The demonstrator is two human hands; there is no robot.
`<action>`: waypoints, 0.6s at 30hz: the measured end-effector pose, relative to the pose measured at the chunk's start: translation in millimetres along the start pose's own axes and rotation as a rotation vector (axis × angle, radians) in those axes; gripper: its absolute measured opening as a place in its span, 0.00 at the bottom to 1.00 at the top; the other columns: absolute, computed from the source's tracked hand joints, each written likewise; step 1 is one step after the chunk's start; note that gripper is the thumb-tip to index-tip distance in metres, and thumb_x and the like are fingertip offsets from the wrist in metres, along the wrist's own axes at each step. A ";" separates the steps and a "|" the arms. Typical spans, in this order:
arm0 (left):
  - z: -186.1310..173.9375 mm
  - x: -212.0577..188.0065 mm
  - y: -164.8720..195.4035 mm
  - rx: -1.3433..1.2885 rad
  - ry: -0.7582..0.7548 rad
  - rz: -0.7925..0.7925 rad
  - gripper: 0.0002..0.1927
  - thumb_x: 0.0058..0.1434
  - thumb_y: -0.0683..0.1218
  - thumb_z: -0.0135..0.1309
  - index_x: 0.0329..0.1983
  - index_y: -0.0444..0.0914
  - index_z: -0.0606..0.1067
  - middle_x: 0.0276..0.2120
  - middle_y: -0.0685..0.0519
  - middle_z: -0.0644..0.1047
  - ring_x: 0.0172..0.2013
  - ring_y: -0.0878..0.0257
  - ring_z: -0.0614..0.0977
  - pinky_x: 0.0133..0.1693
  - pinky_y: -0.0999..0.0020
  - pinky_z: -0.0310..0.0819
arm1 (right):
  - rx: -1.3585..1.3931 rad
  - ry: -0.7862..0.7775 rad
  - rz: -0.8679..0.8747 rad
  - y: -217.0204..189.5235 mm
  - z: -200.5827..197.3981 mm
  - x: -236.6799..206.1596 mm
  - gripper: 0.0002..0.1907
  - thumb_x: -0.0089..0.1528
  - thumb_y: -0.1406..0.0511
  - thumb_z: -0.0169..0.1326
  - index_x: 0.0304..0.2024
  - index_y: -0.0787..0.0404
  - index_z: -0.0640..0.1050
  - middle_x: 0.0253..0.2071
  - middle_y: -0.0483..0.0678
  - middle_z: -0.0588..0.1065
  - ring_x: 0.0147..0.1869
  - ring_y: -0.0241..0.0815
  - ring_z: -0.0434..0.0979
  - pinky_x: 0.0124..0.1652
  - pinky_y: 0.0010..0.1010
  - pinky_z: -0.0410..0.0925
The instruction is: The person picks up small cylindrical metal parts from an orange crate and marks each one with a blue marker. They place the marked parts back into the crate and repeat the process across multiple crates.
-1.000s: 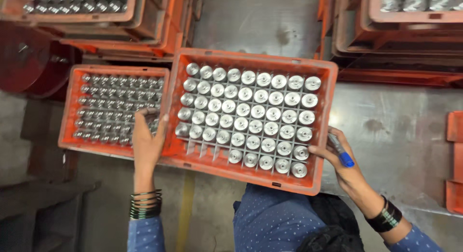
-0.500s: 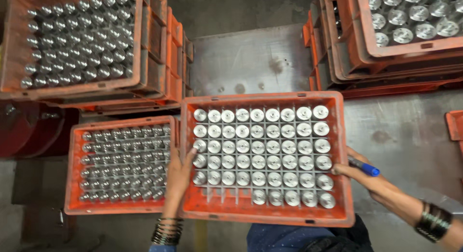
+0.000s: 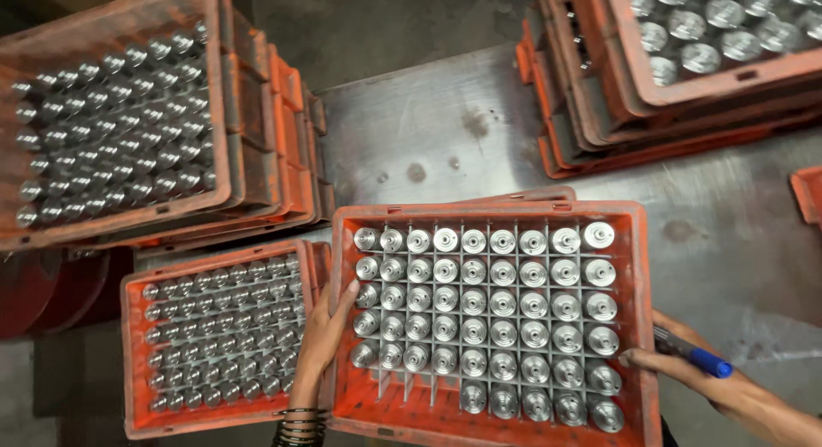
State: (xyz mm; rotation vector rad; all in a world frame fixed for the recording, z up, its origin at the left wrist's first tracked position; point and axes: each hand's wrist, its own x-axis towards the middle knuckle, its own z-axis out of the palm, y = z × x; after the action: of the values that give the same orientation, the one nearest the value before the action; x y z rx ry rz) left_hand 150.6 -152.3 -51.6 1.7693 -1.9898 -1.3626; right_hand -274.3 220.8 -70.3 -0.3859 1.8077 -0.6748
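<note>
A worn grey metal surface point(image 3: 445, 130) is carrying everything, with its near edge running under the person. On it, at the near edge, an orange plastic crate with a grey divider grid point(image 3: 638, 327) is sitting or being held; whether its base is touching the surface cannot be told. Its cells are holding upright round turned metal parts point(image 3: 475, 301), with several cells at its near left corner standing empty. A tall stack of orange crates point(image 3: 274, 139) is filling the far left corner, its top crate full of smaller metal pieces, and a second stack point(image 3: 599, 113) is occupying the far right corner. A lower orange crate of small metal pins point(image 3: 137, 353) is lying just left of the gridded crate.

The left hand point(image 3: 324, 337) is clamped on the gridded crate's left wall, fingers curling over the rim. The right hand point(image 3: 685, 370) is gripping the right wall while pinching a blue marker pen point(image 3: 698, 354).

The crate looks to be in mid-placement; the next move would call for both hands keeping it level so the parts do not tip.
</note>
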 end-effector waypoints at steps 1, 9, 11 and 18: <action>4.2 4.1 1.3 0.061 0.033 -0.013 0.38 0.62 0.68 0.48 0.65 0.37 0.70 0.56 0.39 0.77 0.58 0.46 0.77 0.58 0.58 0.66 | 0.022 0.012 -0.013 9.3 2.5 -3.0 0.48 0.52 0.52 0.66 0.72 0.52 0.63 0.73 0.52 0.64 0.78 0.47 0.59 0.69 0.44 0.55; 57.4 -51.8 -1.7 0.025 0.097 0.116 0.42 0.68 0.65 0.45 0.70 0.27 0.59 0.66 0.31 0.66 0.66 0.41 0.67 0.64 0.56 0.57 | 0.024 0.114 -0.185 1.0 -28.5 -1.1 0.39 0.55 0.55 0.63 0.67 0.57 0.68 0.63 0.52 0.75 0.66 0.46 0.73 0.61 0.38 0.66; 76.6 -78.8 -3.5 -0.025 0.101 0.101 0.39 0.67 0.62 0.47 0.68 0.28 0.64 0.66 0.34 0.68 0.66 0.44 0.68 0.64 0.56 0.57 | -0.019 0.133 -0.234 -20.3 -46.3 5.5 0.37 0.55 0.54 0.63 0.64 0.59 0.72 0.58 0.53 0.79 0.61 0.46 0.77 0.57 0.36 0.69; 125.7 -115.3 -1.7 -0.260 0.205 0.086 0.33 0.62 0.56 0.55 0.64 0.32 0.69 0.58 0.40 0.77 0.58 0.50 0.78 0.57 0.60 0.68 | 0.225 0.274 -0.265 -41.6 -51.8 15.9 0.32 0.58 0.54 0.60 0.62 0.58 0.71 0.56 0.50 0.77 0.59 0.41 0.77 0.54 0.33 0.69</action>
State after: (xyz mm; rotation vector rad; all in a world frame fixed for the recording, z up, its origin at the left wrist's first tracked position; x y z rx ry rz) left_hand 105.6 10.6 -74.9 1.6148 -1.6789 -1.2884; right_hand -331.1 192.4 -45.0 -0.3999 1.9286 -1.1517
